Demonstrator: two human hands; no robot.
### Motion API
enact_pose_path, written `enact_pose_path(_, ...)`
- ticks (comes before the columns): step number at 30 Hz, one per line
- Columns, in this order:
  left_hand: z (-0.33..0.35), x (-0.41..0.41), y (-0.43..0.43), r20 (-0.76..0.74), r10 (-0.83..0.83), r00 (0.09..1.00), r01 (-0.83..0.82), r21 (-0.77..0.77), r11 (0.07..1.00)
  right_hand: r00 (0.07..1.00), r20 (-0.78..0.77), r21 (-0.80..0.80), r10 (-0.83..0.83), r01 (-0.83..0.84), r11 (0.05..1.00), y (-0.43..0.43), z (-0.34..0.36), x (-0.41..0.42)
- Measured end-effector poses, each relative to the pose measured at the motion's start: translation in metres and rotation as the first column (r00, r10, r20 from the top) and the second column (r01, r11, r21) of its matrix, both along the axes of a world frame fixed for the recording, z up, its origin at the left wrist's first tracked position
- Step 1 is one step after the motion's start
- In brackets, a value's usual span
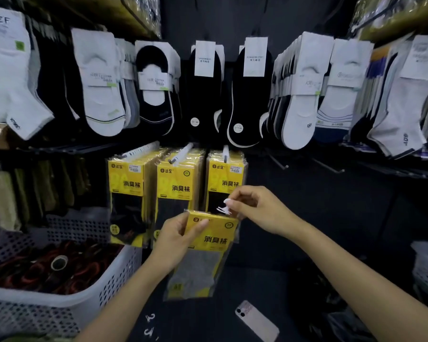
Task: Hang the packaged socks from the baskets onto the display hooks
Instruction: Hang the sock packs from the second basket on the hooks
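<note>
Beside a white perforated plastic basket [114, 287], the left hand [181, 239] grips a yellow-carded clear packet of grey socks [203, 253]. The right hand [255, 211] pinches its small white plastic hanger [223, 210], just in front of matching yellow packets [176, 186] hanging on display hooks [182, 154].

A yellow-carded clear pack of grey socks [203, 245] is gripped by the left hand [177, 239]; its small white plastic hanger [224, 210] is pinched by the right hand [253, 209].

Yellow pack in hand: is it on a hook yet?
No, left hand grips the pack below the hooks; right hand pinches its hanger.
</note>
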State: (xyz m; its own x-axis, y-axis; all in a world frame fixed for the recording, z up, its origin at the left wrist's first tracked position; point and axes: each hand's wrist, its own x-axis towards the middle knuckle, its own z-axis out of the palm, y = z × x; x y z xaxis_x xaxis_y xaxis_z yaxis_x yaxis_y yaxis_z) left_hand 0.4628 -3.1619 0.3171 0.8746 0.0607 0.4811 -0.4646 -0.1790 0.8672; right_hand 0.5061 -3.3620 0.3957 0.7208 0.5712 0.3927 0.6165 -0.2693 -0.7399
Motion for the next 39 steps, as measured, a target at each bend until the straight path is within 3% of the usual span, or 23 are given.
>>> enact_pose_path(10,-0.005,-0.011,-0.004,0.057,-0.004,0.998,-0.001,0.083,0.997,0.986,0.167,-0.213,-0.01,0.046,0.976,-0.003,0.004,-0.016)
enact_pose_path(27,-0.007,-0.021,0.001,0.016,-0.067,0.998,0.066,0.075,0.995,0.985,0.172,-0.339,-0.004,0.063,0.939,0.008,0.003,-0.02)
enact_pose_path(33,-0.004,-0.019,-0.007,0.012,-0.078,0.997,0.078,-0.027,0.997,0.998,0.062,-0.053,-0.003,0.006,0.999,0.016,-0.006,-0.023)
enact_pose_path(39,-0.004,-0.019,-0.009,0.004,-0.079,0.997,0.079,-0.096,0.992,0.999,0.025,-0.015,0.025,-0.025,1.0,0.02,-0.005,-0.019)
